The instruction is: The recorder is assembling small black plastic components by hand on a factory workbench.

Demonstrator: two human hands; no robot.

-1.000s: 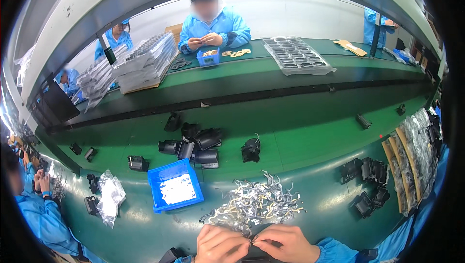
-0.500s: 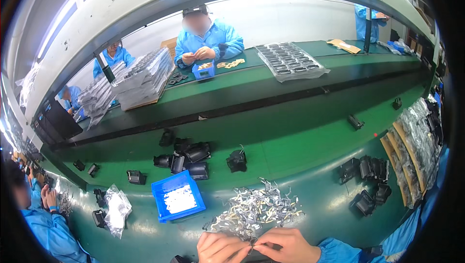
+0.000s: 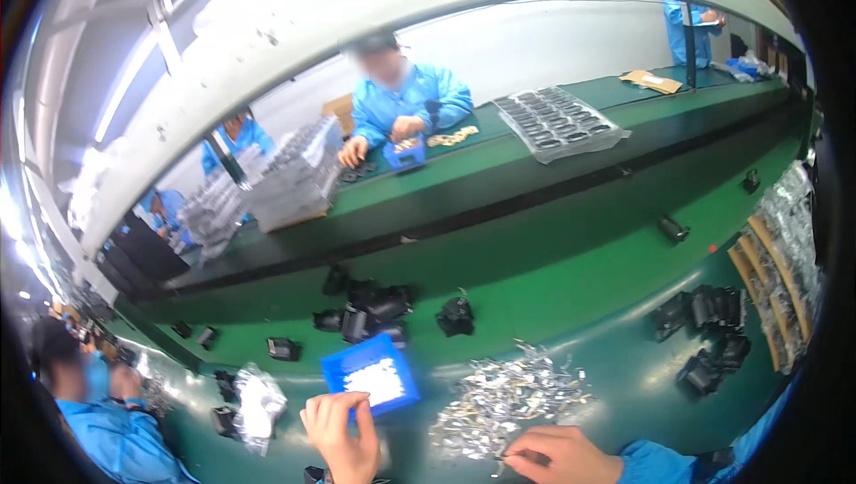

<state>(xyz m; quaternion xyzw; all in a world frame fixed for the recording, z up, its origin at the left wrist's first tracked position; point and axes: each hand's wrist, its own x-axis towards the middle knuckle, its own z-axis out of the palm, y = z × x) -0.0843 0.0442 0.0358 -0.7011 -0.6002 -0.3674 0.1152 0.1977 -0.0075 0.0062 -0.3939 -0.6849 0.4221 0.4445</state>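
My left hand [image 3: 343, 435] is at the near edge of a blue bin [image 3: 337, 373] that holds small white pieces [image 3: 379, 381]. Its thumb and fingers are drawn together; whatever is between them is too small to make out. At the near side of a loose heap of small bent metal and whitish clips [image 3: 513, 390], my right hand [image 3: 566, 455] pinches a small thin part [image 3: 499, 459], dark with a pale end. Motion blur hides its exact kind.
Black plastic housings lie in a cluster [image 3: 366, 306] behind the bin and in another [image 3: 709, 319] at right. A clear plastic bag [image 3: 260, 408] is at left. Stacked cardboard-edged trays [image 3: 767, 288] stand far right. Co-workers in blue sit across the belt [image 3: 535, 261] and at left.
My hands were together in front of the clip heap; now they are apart. The left has moved left to the bin, the right slightly right. The whole view has shifted and tilted.
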